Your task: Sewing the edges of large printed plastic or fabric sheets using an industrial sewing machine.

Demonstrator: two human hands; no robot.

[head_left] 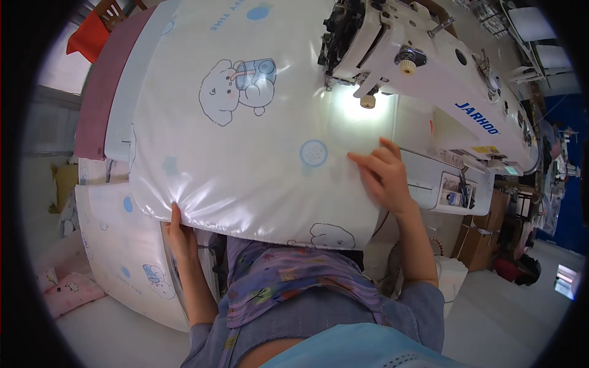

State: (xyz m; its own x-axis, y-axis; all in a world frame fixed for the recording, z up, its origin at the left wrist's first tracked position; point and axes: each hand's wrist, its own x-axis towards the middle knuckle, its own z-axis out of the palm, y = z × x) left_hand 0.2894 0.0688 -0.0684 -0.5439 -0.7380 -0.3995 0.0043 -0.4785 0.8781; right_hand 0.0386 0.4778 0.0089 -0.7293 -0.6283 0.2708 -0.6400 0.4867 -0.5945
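A white glossy sheet (245, 165) printed with pale blue cartoon puppies lies across the sewing machine's table and hangs over toward my lap. My left hand (178, 236) pinches its near left edge, thumb on top and the other fingers hidden underneath; creases fan out from the thumb. Beside the sheet's right edge, my right hand (381, 175) rests with fingers apart, the index finger stretched left over the sheet. The white sewing machine (423, 67) stands at the upper right, its lamp lighting the sheet under the needle area. The needle itself cannot be made out.
Another printed sheet (132, 257) hangs at the lower left, with a pink patterned cloth (73, 293) beyond it. A cardboard box (480, 236) stands right of the machine table. An orange-red cloth (95, 34) drapes over a wooden chair (111, 13) at the far left.
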